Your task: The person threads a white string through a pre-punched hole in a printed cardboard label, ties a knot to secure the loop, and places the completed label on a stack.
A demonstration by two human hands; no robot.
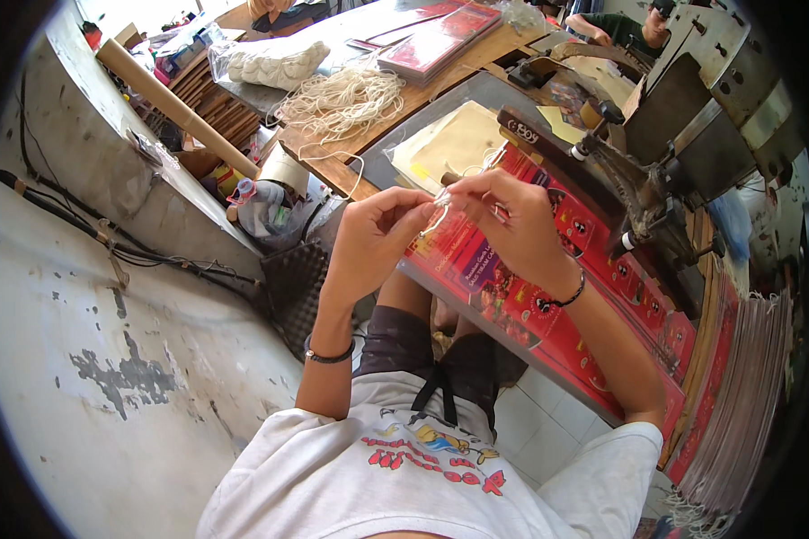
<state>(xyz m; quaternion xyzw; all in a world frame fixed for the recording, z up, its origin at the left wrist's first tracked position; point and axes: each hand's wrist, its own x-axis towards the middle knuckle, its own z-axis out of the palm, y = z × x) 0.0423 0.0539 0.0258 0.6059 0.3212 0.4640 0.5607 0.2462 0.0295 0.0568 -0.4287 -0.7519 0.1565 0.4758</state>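
Observation:
A short piece of white cord [435,221] is pinched between the fingertips of both my hands, in front of my chest. My left hand [368,235] is closed with thumb and forefinger on it. My right hand [517,220] is closed too, its fingertips meeting the left ones at the cord. How the cord is looped there is too small to tell. Beneath and beyond the right hand lie flat red printed sheets or bags [494,292] on the bench. Farther off sits a loose heap of white cord [342,101], one strand trailing over the wooden table's edge.
A dark metal machine [638,180] stands at the right. Near it rises a thick stack of flat bags [737,395] with cord ends at its edges. Pale paper sheets [449,144] lie beyond my hands. A peeling wall [135,359] runs along my left. Another person [634,36] sits far right.

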